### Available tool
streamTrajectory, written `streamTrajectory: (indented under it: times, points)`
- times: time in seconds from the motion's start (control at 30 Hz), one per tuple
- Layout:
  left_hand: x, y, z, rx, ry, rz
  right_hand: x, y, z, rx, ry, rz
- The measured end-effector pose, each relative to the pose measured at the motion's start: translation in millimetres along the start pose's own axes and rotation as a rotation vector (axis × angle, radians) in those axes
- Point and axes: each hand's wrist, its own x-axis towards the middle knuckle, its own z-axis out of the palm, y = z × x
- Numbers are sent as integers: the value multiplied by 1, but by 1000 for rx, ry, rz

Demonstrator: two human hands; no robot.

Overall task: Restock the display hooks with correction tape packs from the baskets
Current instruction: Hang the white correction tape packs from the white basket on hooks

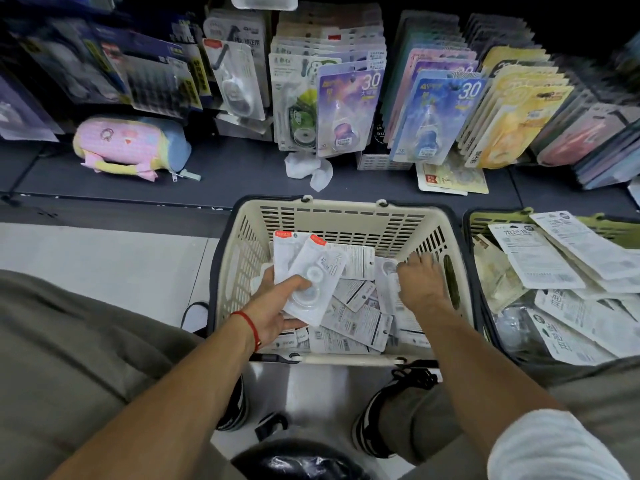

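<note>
A cream plastic basket (242, 244) stands on the floor in front of me, holding several white correction tape packs (356, 323). My left hand (277, 306) grips a small fan of these packs (311, 268) with red tabs, lifted over the basket's left side. Inside the basket on the right, my right hand (420, 282) reaches down among the loose packs, its fingers curled onto one pack (388, 271). Above, rows of correction tape packs hang on the display hooks (349, 98).
A second, green-rimmed basket (485, 220) at the right is piled with larger white packs. On the dark shelf lie a pink plush pencil case (128, 143), crumpled white paper (308, 168) and a loose yellow pack (450, 178). My knees and shoes flank the cream basket.
</note>
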Motion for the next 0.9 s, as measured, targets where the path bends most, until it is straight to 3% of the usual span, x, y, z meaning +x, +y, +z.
streamTrajectory:
  times: [0.07, 0.17, 0.27, 0.37, 0.53, 0.7, 0.8, 0.9]
  points:
    - [0, 2, 4, -33, 9, 19, 3, 0, -27, 174, -22, 39]
    - [-2, 7, 12, -52, 29, 61, -1, 7, -69, 693, -43, 116]
    - [-5, 14, 23, -105, 44, 119, -18, 10, -106, 935, 224, 43]
    - [-10, 27, 33, -195, 7, 195, -44, -10, -139, 1005, 438, -154]
    - [-27, 56, 49, -277, -124, 302, -74, -55, -142, 883, 385, -596]
    - [-51, 77, 48, -318, -140, 449, -75, -71, -165, 1247, 461, -457]
    - [-66, 93, 54, -350, -177, 523, -67, -69, -194, 1272, 555, -371]
    - [-81, 120, 58, -377, -204, 614, -57, -62, -232, 1330, 396, -303]
